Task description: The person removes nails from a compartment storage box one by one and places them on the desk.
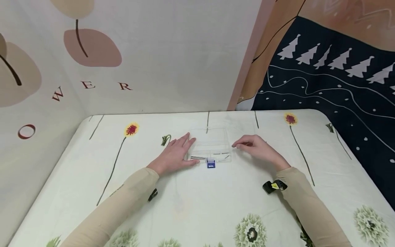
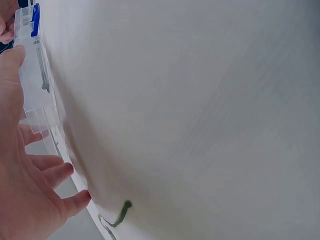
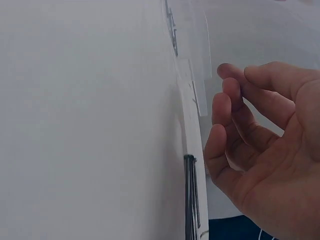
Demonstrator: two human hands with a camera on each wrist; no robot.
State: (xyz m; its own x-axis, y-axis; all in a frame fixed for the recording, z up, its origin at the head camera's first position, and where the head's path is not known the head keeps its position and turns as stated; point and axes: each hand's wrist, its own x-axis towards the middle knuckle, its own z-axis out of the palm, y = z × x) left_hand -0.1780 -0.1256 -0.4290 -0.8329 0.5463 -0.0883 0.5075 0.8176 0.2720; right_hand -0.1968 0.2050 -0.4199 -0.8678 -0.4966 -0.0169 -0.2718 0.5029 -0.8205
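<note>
A clear plastic box (image 1: 220,146) stands with its lid raised, thin metal pieces (image 1: 199,157) in its front compartments and a blue latch (image 1: 211,164) at the front. My left hand (image 1: 176,156) lies at the box's left end with fingers spread, the thumb touching its front corner; in the left wrist view the thumb of the left hand (image 2: 30,170) rests against the box (image 2: 35,75). Just right of the box hovers my right hand (image 1: 257,149), fingers loosely bent. In the right wrist view, no object is visible between the fingertips of the right hand (image 3: 265,130).
A bundle of thin dark rods (image 3: 191,195) lies on the cloth below the right hand in the right wrist view. Flower-printed cloth (image 1: 191,202) covers the table, and a patterned curtain (image 1: 172,68) hangs behind it.
</note>
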